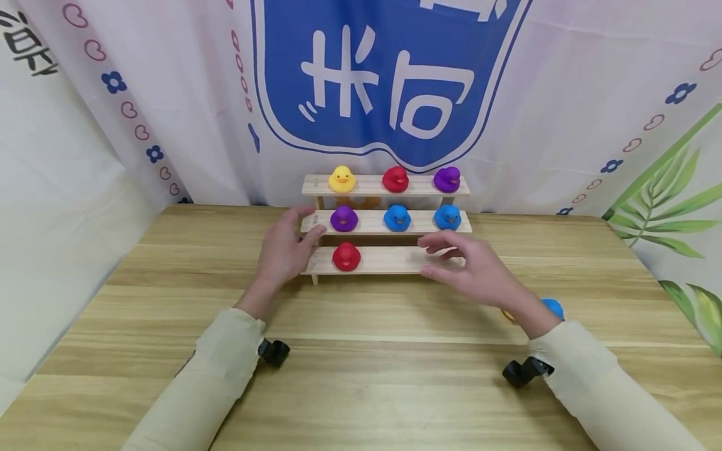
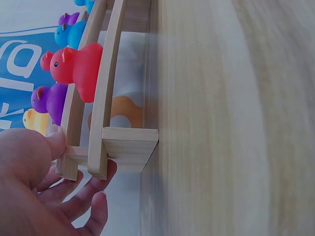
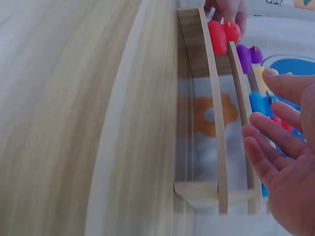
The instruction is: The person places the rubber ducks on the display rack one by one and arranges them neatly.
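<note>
A three-tier wooden display rack (image 1: 389, 268) stands at the back of the table with rubber ducks on it. My left hand (image 1: 286, 247) grips its left end, thumb by the middle shelf and fingers around the shelf ends. My right hand (image 1: 470, 266), fingers spread and slightly bent, hovers at the right end holding nothing. The bottom shelf carries one red duck (image 1: 346, 257) on the left. A purple duck (image 1: 344, 218) and two blue ducks (image 1: 397, 218) line the middle shelf. Up top sit a yellow duck (image 1: 342, 180), a red duck (image 1: 396, 180) and a purple duck (image 1: 447, 180).
Partly hidden behind my right forearm, a blue object (image 1: 554, 307) lies on the table (image 1: 361, 376), with a yellow edge (image 1: 509, 317) beside it. A printed curtain (image 1: 203, 125) hangs just behind the rack. An orange ring-shaped figure (image 3: 211, 116) shows through the rack.
</note>
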Available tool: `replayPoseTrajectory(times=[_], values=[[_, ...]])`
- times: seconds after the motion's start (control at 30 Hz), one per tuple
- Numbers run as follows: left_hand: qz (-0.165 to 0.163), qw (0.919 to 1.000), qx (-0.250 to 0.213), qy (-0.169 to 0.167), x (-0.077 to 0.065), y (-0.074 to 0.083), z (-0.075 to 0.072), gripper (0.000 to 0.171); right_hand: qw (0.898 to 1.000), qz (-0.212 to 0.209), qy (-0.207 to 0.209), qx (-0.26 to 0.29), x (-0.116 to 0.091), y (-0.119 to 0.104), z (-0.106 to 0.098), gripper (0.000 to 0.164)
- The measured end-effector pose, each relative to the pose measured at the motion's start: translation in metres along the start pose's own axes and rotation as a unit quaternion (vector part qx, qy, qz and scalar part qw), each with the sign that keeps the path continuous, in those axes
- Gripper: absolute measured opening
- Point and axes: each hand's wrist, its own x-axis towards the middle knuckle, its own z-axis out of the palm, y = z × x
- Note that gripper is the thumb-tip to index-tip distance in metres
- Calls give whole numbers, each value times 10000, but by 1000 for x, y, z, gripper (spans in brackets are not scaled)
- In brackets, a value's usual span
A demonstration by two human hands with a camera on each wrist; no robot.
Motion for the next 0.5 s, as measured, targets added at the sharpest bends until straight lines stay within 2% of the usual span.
replayPoseTrajectory(times=[0.23,0.5], values=[[-5,10000,-15,-8,1,1,0,54,9998,27,216,-22,-15,10,-19,41],[-78,10000,-8,-22,0,1,0,54,9991,265,331,-5,-33,19,-37,41]])
